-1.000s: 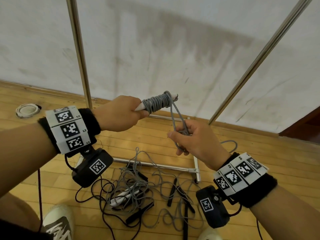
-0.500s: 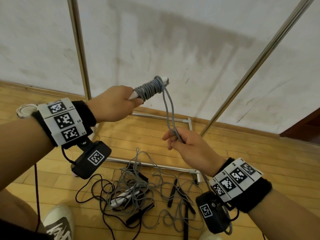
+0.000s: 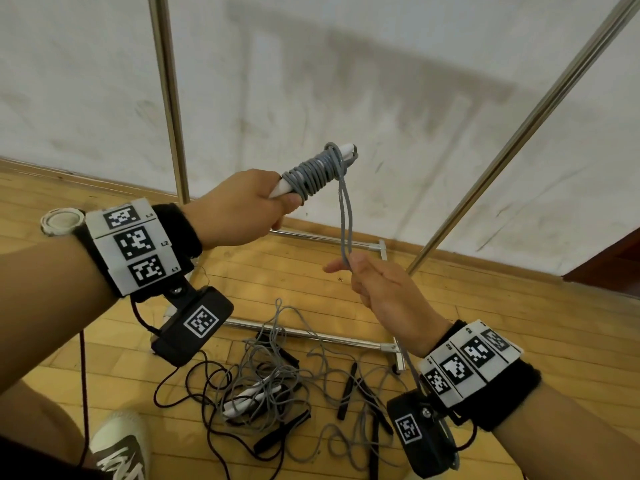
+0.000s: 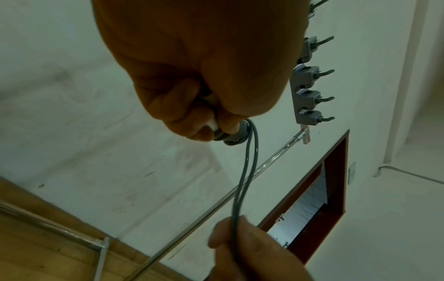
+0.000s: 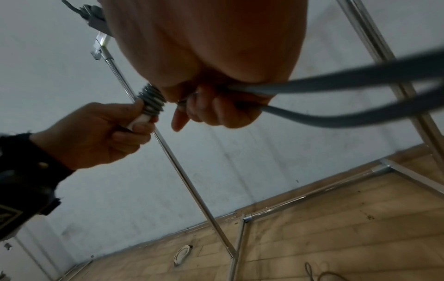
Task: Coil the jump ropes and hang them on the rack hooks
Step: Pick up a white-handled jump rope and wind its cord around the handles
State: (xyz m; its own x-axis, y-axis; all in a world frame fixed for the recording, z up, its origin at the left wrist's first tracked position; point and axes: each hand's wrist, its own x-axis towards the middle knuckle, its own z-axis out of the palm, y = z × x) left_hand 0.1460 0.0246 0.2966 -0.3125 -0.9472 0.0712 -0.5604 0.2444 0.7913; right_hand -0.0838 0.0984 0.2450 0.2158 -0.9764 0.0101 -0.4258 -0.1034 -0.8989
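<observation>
Even, soft daylight fills the head view; the white wall [image 3: 311, 81] carries broad grey shadows of the rack, with no glare. Wide-angle bending curves the chrome rack poles [image 3: 169, 98] near the frame edges. Both wrist views are dimmer and greenish, the hands underexposed against the wall. In the right wrist view the grey rope [image 5: 348, 79] nearest the lens is blurred.

The left hand [image 4: 192, 62] fills the top of the picture, fingers curled round a white handle [image 4: 212, 123] wound with grey rope [image 4: 242, 190]. Two strands of that rope run down together to the right hand [image 4: 252, 252], which pinches them near the bottom edge. Behind, a row of grey hooks [image 4: 310, 95] is mounted above a slanting metal pole [image 4: 216, 207], against a pale wall [image 4: 84, 123].
</observation>
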